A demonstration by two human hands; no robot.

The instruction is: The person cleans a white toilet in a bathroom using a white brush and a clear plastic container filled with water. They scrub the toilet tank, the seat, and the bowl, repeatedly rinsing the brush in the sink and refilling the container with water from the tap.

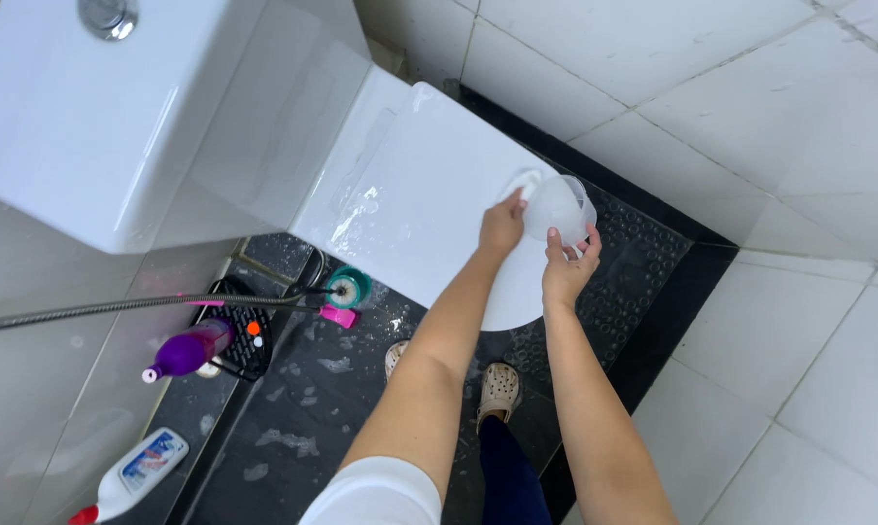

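Over the closed toilet lid (429,194), the right hand (567,267) grips a clear plastic cup (558,207), fingers wrapped around its rim; the left hand (502,226) presses flat on the lid beside it, apparently mid-rinse; tilting the cup steadily comes next.

The toilet cistern (99,117) is cut off by the top and left edges. Left of it, the hose (118,306) is cropped by the left edge. Below it, the white cleaner bottle (133,474) is clipped at the bottom edge. One shoe (396,356) is mostly hidden behind the left forearm.
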